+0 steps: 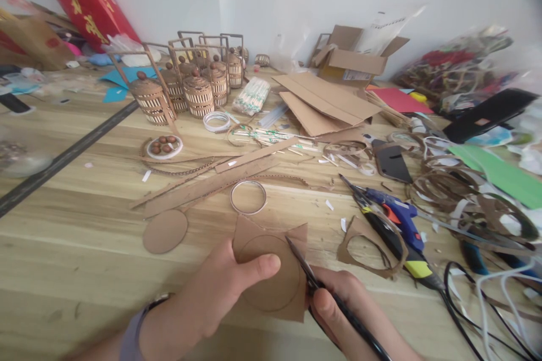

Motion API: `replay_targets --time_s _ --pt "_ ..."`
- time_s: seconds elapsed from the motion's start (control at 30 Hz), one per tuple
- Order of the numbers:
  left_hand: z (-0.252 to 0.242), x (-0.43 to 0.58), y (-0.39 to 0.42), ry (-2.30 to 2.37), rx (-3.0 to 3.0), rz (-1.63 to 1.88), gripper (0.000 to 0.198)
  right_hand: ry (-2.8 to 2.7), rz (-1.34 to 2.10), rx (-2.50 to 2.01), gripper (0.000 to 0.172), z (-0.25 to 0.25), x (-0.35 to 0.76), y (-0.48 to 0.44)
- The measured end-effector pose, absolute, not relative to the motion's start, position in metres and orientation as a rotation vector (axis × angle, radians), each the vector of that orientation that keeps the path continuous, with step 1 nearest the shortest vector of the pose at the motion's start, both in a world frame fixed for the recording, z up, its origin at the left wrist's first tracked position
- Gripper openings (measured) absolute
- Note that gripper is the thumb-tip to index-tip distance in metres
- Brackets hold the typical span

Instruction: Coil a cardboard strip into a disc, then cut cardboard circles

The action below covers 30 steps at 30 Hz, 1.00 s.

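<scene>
My left hand (228, 276) grips a brown cardboard piece (292, 304) from its left side, the thumb lying on top. A circle is drawn on the cardboard, and its upper left edge has a notch cut away. In my right hand (339, 299) are black-handled scissors (311, 279), their blades pointing up and left over the right part of the circle's line. To the left of my hands lies a cut cardboard disc (165, 231). A tape ring (248, 181) rests just beyond the cardboard piece.
Cardboard strips (203, 186) lie behind my hands. A cardboard offcut with a round hole (353, 231), a blue glue gun (398, 214) and cables (457, 299) are at the right. Small woven lanterns (199, 93) and an open box (355, 62) stand at the back.
</scene>
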State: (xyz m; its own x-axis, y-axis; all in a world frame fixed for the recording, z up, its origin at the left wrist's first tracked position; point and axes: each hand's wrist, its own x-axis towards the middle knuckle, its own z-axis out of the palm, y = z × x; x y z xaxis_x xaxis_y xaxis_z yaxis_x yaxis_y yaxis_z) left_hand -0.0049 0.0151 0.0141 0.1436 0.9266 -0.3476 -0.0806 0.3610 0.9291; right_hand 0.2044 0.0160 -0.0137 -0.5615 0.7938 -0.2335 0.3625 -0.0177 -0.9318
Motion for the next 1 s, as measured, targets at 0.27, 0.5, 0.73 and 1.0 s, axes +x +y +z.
replay_targets --time_s 0.27,0.5,0.73,1.0 --pt "0.0139 -0.0058 0.0162 1.126 0.879 0.901 0.050 -1.895 1.618 -1.209 0.069 -0.0124 0.2056 0.0157" --pt "0.0201 -0.0056 0.0178 1.075 0.899 0.882 0.053 -1.901 1.607 -1.224 0.069 -0.0132 0.2045 0.0162" --pt "0.0154 -0.0052 0.0180 1.082 0.891 0.894 0.039 -1.923 1.562 -1.164 0.067 -0.0159 0.2044 0.0168" --pt "0.0208 -0.0062 0.0211 1.034 0.907 0.904 0.033 -1.906 1.588 -1.175 0.067 -0.0153 0.2059 0.0144"
